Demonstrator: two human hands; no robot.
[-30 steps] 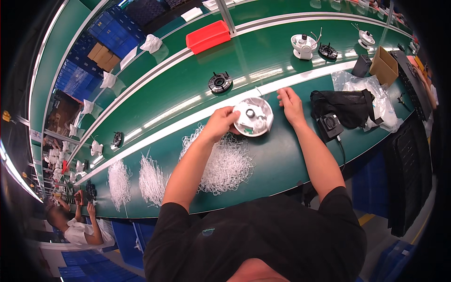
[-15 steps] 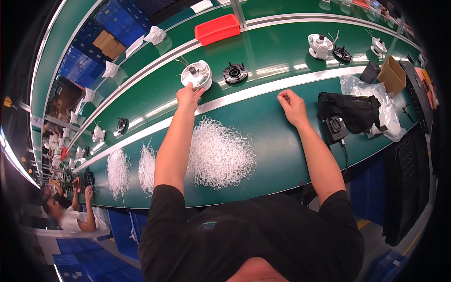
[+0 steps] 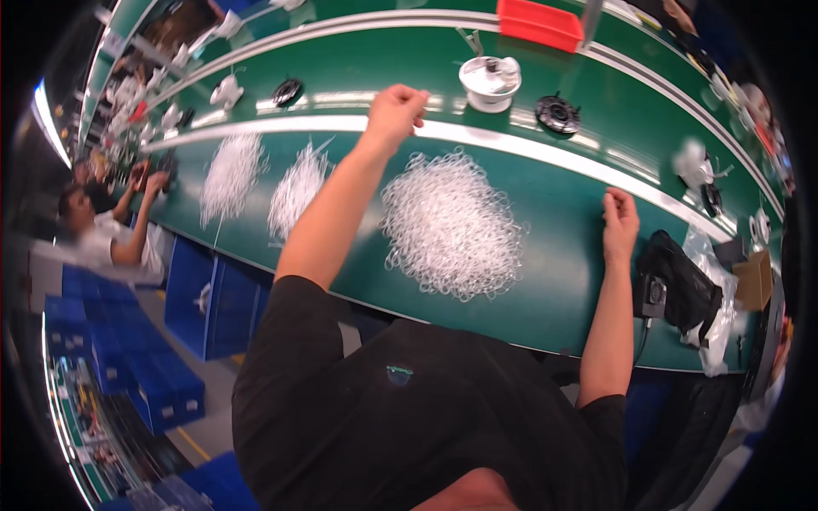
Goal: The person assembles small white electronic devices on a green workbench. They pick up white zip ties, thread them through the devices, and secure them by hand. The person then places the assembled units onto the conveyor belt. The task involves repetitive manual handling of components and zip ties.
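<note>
My left hand (image 3: 396, 113) reaches over the white rail at the conveyor's near edge, its fingers bent and slightly apart, with nothing visible between them. To its right on the green belt stands a round white camera-like housing (image 3: 490, 85), loose wires rising from its back, apart from the hand. A black ring-shaped base (image 3: 558, 114) lies just right of that housing. Over the right part of the worktable is my right hand (image 3: 620, 217), fingers curled into a pinch; whatever they hold is hidden. Between my arms spreads a heap of white looped cord-like pieces (image 3: 456, 226).
Two smaller white bundles (image 3: 233, 177) lie left of my left arm. A black bag (image 3: 682, 277), clear plastic and an open cardboard box (image 3: 753, 279) occupy the right end. A red tray (image 3: 539, 24) sits beyond the belt. Another person (image 3: 119, 234) works at far left.
My left hand has come off the white housing and now is to its left. The view has swung left, so the scene sits farther right. My right hand stays pinched over the table.
</note>
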